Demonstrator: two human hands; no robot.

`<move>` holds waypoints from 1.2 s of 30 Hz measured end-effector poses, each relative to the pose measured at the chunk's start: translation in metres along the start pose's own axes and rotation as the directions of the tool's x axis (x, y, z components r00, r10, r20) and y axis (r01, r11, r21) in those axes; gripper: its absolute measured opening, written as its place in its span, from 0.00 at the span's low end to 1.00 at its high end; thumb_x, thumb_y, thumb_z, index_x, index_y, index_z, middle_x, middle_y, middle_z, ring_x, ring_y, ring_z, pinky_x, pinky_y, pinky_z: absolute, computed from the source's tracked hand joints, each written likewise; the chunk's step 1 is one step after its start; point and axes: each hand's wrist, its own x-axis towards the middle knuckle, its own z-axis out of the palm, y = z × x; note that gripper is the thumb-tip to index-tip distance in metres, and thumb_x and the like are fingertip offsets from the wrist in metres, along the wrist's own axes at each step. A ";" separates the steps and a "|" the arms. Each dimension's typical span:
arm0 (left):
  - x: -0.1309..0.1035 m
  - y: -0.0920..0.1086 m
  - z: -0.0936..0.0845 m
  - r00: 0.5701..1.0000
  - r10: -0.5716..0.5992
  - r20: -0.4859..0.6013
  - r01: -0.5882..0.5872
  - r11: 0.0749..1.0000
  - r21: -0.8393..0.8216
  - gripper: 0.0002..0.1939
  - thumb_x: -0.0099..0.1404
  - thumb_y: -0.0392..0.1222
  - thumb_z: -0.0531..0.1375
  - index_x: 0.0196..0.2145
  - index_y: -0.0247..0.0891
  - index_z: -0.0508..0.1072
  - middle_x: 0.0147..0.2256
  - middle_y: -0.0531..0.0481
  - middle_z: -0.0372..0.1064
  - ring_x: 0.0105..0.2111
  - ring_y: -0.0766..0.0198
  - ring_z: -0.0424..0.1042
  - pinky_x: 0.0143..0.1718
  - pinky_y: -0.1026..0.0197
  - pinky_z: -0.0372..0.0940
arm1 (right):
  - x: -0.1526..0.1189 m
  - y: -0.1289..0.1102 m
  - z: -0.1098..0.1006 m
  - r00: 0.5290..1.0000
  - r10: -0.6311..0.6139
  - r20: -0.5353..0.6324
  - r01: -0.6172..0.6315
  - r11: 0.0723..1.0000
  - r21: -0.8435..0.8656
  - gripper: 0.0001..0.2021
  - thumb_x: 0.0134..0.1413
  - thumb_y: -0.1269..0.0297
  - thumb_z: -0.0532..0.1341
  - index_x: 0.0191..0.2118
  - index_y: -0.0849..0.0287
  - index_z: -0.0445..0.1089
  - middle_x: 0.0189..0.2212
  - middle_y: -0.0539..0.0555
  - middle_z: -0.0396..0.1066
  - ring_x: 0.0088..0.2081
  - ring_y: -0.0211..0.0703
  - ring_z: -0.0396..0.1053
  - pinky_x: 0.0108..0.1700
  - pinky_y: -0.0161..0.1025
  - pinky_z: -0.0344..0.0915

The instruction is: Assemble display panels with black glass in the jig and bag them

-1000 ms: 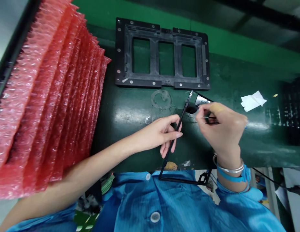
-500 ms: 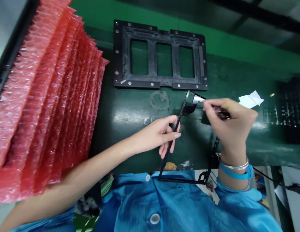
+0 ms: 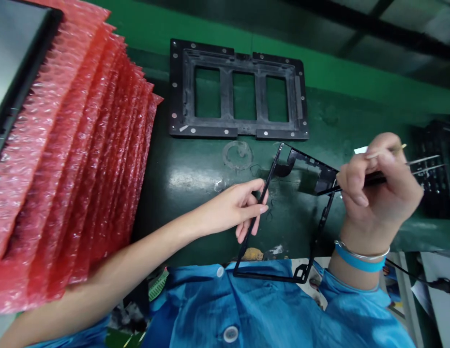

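Observation:
My left hand (image 3: 251, 210) is closed on the left side of a thin black rectangular frame (image 3: 270, 277), which is held tilted above the bench and my lap. Along its upper edge run a dark strip and a curved black flap (image 3: 284, 170). My right hand (image 3: 381, 179), at the frame's upper right corner, grips slim dark tweezers (image 3: 373, 180). A dark pointed end reaches left over that corner, and two thin pale prongs stick out to the right. Whether the fingers also pinch a scrap of film I cannot make out.
A black fixture (image 3: 227, 89) with three openings lies on the green bench (image 3: 196, 169). Red bubble-wrap sheets (image 3: 97, 159) stand stacked at left, with a screen panel (image 3: 18, 53) against them. White paper (image 3: 360, 150) shows behind my right hand. Dark racks (image 3: 437, 164) sit at far right.
My right hand has moved right, away from the frame's top edge, and turned over. The white piece it pinched there no longer shows on the frame. My left hand keeps its hold.

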 end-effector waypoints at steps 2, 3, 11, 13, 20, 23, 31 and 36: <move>0.000 0.000 0.000 1.000 -0.003 0.000 0.003 1.000 0.004 0.08 0.70 0.41 0.55 0.35 0.40 0.57 0.20 0.55 0.71 0.11 0.70 0.66 0.14 0.72 0.62 | -0.001 0.006 0.008 0.998 -0.021 0.051 0.026 0.995 -0.100 0.07 0.55 0.61 0.61 0.28 0.51 0.64 0.16 0.44 0.59 0.15 0.34 0.50 0.19 0.37 0.46; 0.000 -0.001 0.000 1.000 -0.003 0.000 0.003 1.000 0.004 0.08 0.70 0.41 0.55 0.35 0.40 0.57 0.20 0.55 0.71 0.12 0.70 0.66 0.14 0.72 0.62 | -0.002 0.010 0.013 0.996 -0.048 0.072 0.061 0.979 -0.197 0.05 0.54 0.61 0.62 0.29 0.52 0.66 0.17 0.44 0.60 0.17 0.34 0.53 0.20 0.36 0.49; 0.002 -0.003 0.000 1.000 0.008 0.002 -0.008 1.000 0.022 0.07 0.70 0.40 0.55 0.37 0.40 0.57 0.20 0.55 0.71 0.11 0.69 0.66 0.14 0.71 0.62 | -0.008 0.026 0.037 0.928 -0.195 0.316 0.353 0.729 -0.586 0.02 0.53 0.69 0.63 0.31 0.57 0.74 0.25 0.47 0.69 0.24 0.33 0.62 0.26 0.33 0.59; 0.003 -0.003 0.000 1.000 0.010 0.007 -0.010 1.000 0.025 0.06 0.70 0.39 0.55 0.37 0.40 0.57 0.20 0.56 0.71 0.12 0.69 0.67 0.14 0.71 0.62 | -0.008 0.026 0.036 0.929 -0.189 0.317 0.348 0.735 -0.582 0.02 0.53 0.68 0.64 0.30 0.57 0.74 0.25 0.47 0.70 0.24 0.32 0.62 0.26 0.32 0.59; 0.003 -0.004 0.000 1.000 0.019 0.010 -0.019 0.998 0.055 0.07 0.71 0.40 0.54 0.38 0.40 0.56 0.21 0.56 0.71 0.12 0.69 0.68 0.14 0.71 0.62 | -0.016 0.035 0.048 0.922 -0.267 0.279 0.386 0.619 -0.684 0.06 0.55 0.67 0.61 0.28 0.57 0.71 0.24 0.48 0.70 0.23 0.34 0.63 0.27 0.33 0.61; 0.002 -0.004 0.000 1.000 0.028 0.005 -0.028 0.998 0.060 0.07 0.70 0.40 0.54 0.39 0.40 0.56 0.21 0.56 0.72 0.13 0.68 0.69 0.14 0.72 0.62 | -0.016 0.044 0.050 0.903 -0.342 0.261 0.406 0.478 -0.779 0.07 0.56 0.68 0.59 0.27 0.57 0.69 0.23 0.49 0.69 0.24 0.36 0.64 0.28 0.35 0.61; 0.002 -0.004 0.002 0.999 0.028 0.030 -0.027 1.000 -0.010 0.10 0.70 0.42 0.57 0.35 0.40 0.57 0.21 0.56 0.71 0.12 0.69 0.68 0.15 0.71 0.64 | 0.000 0.038 0.027 0.959 -0.279 0.056 0.249 0.727 -0.640 0.05 0.55 0.68 0.63 0.28 0.57 0.71 0.23 0.48 0.69 0.24 0.35 0.66 0.28 0.34 0.64; 0.003 -0.005 0.003 0.999 0.042 0.002 -0.042 0.999 -0.010 0.07 0.70 0.39 0.56 0.40 0.40 0.58 0.22 0.57 0.71 0.12 0.69 0.68 0.15 0.71 0.64 | -0.004 0.032 0.035 0.970 -0.092 0.224 0.194 0.848 -0.493 0.02 0.52 0.68 0.65 0.29 0.58 0.73 0.25 0.48 0.73 0.25 0.34 0.68 0.29 0.33 0.66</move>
